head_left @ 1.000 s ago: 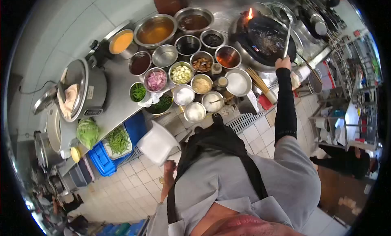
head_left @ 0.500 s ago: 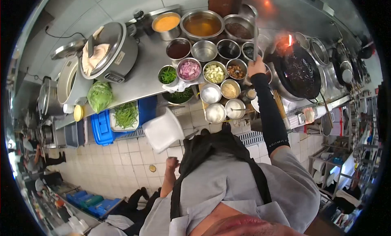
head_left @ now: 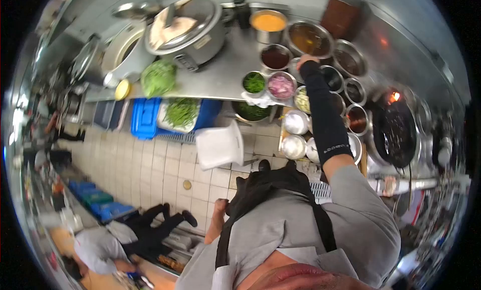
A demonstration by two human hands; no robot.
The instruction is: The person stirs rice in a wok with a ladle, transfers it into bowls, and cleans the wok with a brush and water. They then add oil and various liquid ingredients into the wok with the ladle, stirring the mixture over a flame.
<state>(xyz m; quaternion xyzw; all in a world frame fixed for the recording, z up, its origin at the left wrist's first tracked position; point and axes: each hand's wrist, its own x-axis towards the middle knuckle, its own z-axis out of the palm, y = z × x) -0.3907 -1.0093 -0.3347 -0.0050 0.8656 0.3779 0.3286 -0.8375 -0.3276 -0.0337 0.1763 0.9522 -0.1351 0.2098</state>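
Note:
My right hand (head_left: 306,59), at the end of a black-sleeved arm, is closed round the handle of a metal ladle, mostly hidden by the hand. It is at the near rim of a steel pot of amber liquid (head_left: 303,37), where the ladle's head seems to dip. Beside it stand a bowl of dark red sauce (head_left: 275,56) and a bowl of chopped purple onion (head_left: 281,85). My left hand (head_left: 220,206) hangs low beside my black apron (head_left: 265,190), fingers curled, with nothing visible in it. On the right a black wok (head_left: 395,132) holds dark, glossy contents, with a flame (head_left: 395,96) at its far edge.
A rice cooker (head_left: 198,39) and a lettuce (head_left: 158,77) are on the steel counter (head_left: 215,84). Below are a blue crate (head_left: 145,117) with greens and a white stool (head_left: 219,145). White-powder bowls (head_left: 295,122) stand nearby. Another person (head_left: 102,250) is at the lower left.
My right hand has moved left from near the wok to the amber liquid, lowering the ladle. The view has turned, shifting the counter rightward. My left hand stays low and curled.

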